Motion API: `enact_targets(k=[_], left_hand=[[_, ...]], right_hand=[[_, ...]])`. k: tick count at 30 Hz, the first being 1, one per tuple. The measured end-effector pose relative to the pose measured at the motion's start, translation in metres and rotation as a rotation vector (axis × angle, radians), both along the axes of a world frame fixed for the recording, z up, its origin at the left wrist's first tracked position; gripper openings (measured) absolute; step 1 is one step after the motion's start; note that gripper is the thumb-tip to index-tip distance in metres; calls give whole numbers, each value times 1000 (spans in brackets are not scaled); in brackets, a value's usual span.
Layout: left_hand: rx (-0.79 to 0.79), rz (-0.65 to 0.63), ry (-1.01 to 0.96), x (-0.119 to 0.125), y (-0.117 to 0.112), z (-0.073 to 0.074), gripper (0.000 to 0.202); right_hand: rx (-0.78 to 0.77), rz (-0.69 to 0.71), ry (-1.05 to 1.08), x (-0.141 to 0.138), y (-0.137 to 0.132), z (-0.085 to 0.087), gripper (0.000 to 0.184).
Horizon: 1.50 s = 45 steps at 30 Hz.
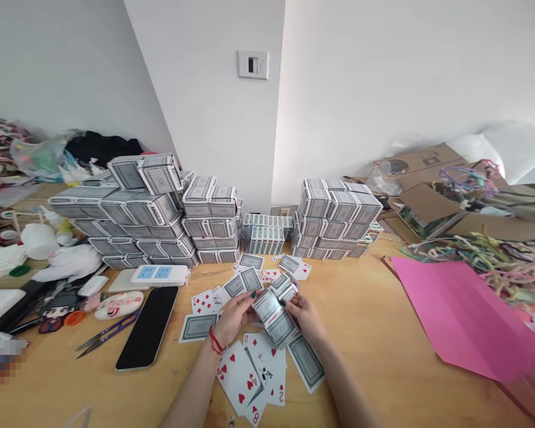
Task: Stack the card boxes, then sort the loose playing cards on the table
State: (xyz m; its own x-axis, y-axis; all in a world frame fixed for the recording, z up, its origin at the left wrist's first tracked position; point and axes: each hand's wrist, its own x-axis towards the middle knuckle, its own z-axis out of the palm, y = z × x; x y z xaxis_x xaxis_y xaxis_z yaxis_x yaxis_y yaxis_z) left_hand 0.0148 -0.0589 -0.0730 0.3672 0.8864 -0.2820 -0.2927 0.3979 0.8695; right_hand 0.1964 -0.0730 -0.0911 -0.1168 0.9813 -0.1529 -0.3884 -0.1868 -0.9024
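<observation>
A block of folded playing cards [274,315] is sitting between the two hands just above the table [361,333], in front of the person. The left hand [234,318] is gripping its left side with the fingers, and the right hand [304,314] is pinching it from the right, so both hands are closing on the same block without touching each other. Dark polish is showing on the nails, and a red string bracelet [216,341] is circling the left wrist.

Loose cards are lying all around. Nearest the person, a four of hearts [236,373] is overlapping other face-up cards; one face-down card [307,362] is lying beside the right forearm, and another [199,327] is lying left of the left hand. More cards are spreading beyond the hands, some of them face up.

Behind these, a large left stack [147,229], a narrower middle stack [211,223] and a right stack [334,217] of similar card blocks are standing near the wall [209,77]. Small boxes [267,239] are standing in rows between the middle and right stacks.

Farther left, a phone [147,330] is lying beside purple-handled scissors [109,334], with a white power strip [161,274] resting behind. Farther right, a pink sheet [468,315] is lying near colourful fuzzy strands [512,261].
</observation>
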Motion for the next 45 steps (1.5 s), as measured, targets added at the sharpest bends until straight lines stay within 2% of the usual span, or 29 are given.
enact_targets(k=[5, 8, 14, 17, 22, 26, 28, 32, 35, 37, 41, 45], left_hand=[[-45, -105, 83, -4, 2, 3, 32], [-37, -95, 169, -2, 3, 1, 27], [186, -6, 418, 7, 3, -3, 11], [187, -21, 413, 9, 2, 0, 17], [135, -168, 288, 7, 0, 4, 26], [133, -213, 315, 4, -1, 3, 29], [164, -156, 317, 3, -1, 1, 30], [189, 84, 292, 3, -1, -1, 33], [188, 245, 298, 7, -1, -2, 34], [216, 333, 322, 11, -1, -4, 34], [288, 372, 362, 19, -5, -9, 30], [358, 344, 428, 25, -10, -14, 27]], right_hand=[[-16, 27, 24, 1, -1, 0, 43], [-10, 36, 12, 1, -2, -1, 43], [-17, 58, -64, 2, -1, -4, 41], [-22, 115, -58, 3, -2, 0, 40], [-28, 221, -4, 3, -4, 9, 38], [-59, 254, 1, 3, -4, 9, 38], [-99, 206, -12, 4, -3, 6, 35], [-196, 21, 84, 9, 1, 1, 38], [-153, 56, 299, 10, 2, 1, 44], [-116, 117, 362, 7, 0, 3, 46], [-55, 221, 248, -6, -8, 4, 40], [-35, 137, 178, -13, -10, 0, 31]])
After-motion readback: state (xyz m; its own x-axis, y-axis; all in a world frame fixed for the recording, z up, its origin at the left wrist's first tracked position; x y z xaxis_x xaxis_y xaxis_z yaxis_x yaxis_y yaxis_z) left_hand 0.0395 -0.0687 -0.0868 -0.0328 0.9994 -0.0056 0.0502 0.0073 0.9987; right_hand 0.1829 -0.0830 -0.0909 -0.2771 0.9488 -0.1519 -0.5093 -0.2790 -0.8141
